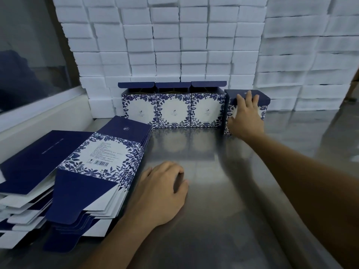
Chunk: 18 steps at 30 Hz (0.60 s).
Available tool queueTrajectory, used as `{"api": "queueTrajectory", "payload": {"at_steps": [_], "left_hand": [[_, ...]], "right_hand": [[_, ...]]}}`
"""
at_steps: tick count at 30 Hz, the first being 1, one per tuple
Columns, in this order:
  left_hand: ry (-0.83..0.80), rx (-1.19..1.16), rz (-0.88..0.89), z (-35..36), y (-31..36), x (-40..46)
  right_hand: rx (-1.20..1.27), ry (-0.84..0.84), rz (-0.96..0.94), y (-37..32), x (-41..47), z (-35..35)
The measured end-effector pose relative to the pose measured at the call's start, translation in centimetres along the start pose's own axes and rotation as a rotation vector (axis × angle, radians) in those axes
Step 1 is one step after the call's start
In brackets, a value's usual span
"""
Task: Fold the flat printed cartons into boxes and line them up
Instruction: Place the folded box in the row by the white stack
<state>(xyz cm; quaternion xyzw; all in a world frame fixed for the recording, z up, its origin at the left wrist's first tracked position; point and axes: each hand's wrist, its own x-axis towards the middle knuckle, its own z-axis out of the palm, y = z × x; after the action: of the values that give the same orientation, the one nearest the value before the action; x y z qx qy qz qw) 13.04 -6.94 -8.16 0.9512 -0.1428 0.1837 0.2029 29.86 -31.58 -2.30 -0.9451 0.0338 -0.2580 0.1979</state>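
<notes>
Cartons already folded (173, 107) stand in a row, so the right hand (245, 121) presses flat the fourth box (264, 101) alongside, left hand (163, 191) resting loosely, empty.

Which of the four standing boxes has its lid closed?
The rightmost box, under the right hand. The three boxes to its left have lids standing open.
</notes>
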Motion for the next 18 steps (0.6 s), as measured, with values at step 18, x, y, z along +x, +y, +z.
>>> {"api": "queueTrajectory", "payload": {"at_steps": [18], "left_hand": [[0.01,-0.008,0.02,-0.2,0.1,-0.1]], "right_hand": [[0.027,-0.345,-0.07,-1.9,1.5,4.6]]}}
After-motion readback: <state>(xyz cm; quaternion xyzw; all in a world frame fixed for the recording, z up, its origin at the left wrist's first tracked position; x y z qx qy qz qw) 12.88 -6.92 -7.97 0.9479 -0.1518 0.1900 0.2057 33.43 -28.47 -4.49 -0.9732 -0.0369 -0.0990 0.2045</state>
